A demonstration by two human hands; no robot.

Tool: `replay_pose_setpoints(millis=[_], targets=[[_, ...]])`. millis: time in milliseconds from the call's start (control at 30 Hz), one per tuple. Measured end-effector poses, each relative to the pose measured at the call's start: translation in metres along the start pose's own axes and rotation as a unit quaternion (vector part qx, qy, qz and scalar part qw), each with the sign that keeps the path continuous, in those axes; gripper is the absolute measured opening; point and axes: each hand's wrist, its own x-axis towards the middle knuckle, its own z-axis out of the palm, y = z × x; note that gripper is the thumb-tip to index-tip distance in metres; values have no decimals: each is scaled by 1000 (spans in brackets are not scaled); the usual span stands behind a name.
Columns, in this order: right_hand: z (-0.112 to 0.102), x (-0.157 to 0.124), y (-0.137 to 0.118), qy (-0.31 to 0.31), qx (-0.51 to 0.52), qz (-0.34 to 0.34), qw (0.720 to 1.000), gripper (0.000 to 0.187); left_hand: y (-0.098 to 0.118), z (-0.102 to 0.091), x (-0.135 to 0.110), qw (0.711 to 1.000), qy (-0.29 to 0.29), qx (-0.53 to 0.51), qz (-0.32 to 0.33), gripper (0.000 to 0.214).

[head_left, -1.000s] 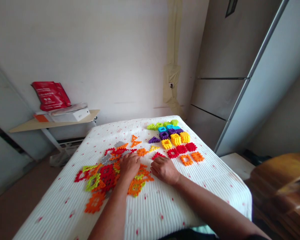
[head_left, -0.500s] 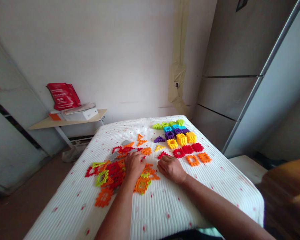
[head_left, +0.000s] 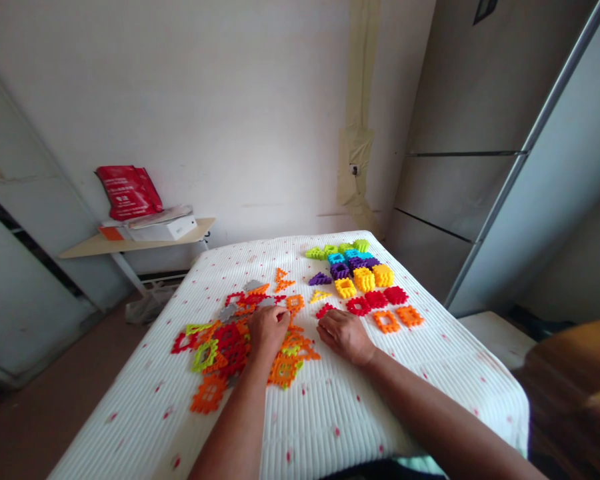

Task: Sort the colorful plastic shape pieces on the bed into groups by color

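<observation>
A loose pile of flat plastic interlocking tiles (head_left: 230, 343), red, orange, green and grey, lies on the white quilted surface (head_left: 330, 413). My left hand (head_left: 266, 328) rests on the pile with its fingers curled and pinched on an orange tile (head_left: 294, 304) at the pile's far edge. My right hand (head_left: 344, 335) lies on the surface just right of the pile, fingers curled under, close to a red triangular tile (head_left: 325, 311). Behind it are tiles sorted in rows by colour (head_left: 365, 279): green, blue, purple, yellow, red, orange.
A low shelf (head_left: 130, 241) at the left wall carries a white box (head_left: 163, 229) and a red bag (head_left: 127, 191). A tall grey cabinet (head_left: 480, 153) stands to the right. A wooden object (head_left: 575, 393) sits at the lower right. The floor (head_left: 25, 413) lies left of the surface.
The view swung slightly right between the first and second frame. My left hand's fingers reached a little forward onto the orange tile. The right hand hardly moved.
</observation>
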Motion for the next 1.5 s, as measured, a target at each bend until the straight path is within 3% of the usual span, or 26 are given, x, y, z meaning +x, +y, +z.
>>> replay_pose_setpoints(millis=[267, 467, 700, 867, 967, 1100, 1300, 1500], targets=[[4, -1, 1, 2, 4, -1, 1000, 25, 16, -12, -14, 996, -49, 58, 36, 27], [2, 0, 0, -6, 5, -3, 1000, 27, 20, -8, -20, 994, -67, 76, 36, 27], [1, 0, 0, 0, 5, -7, 1000, 28, 17, -4, -18, 996, -42, 76, 31, 26], [0, -1, 1, 8, 21, 0, 1000, 23, 16, -13, -14, 996, 53, 34, 66, 25], [-3, -1, 5, 62, 56, 18, 996, 17, 18, -15, -14, 988, 98, -10, 121, 21], [-7, -3, 13, 132, 71, 50, 987, 21, 28, -13, -18, 975, 85, -65, 193, 16], [-5, -8, 22, 90, 95, 59, 990, 17, 40, -11, -25, 963, 59, -111, 239, 16], [-6, -7, 21, 91, 107, 56, 989, 15, 42, -11, -28, 956, 44, -138, 256, 15]])
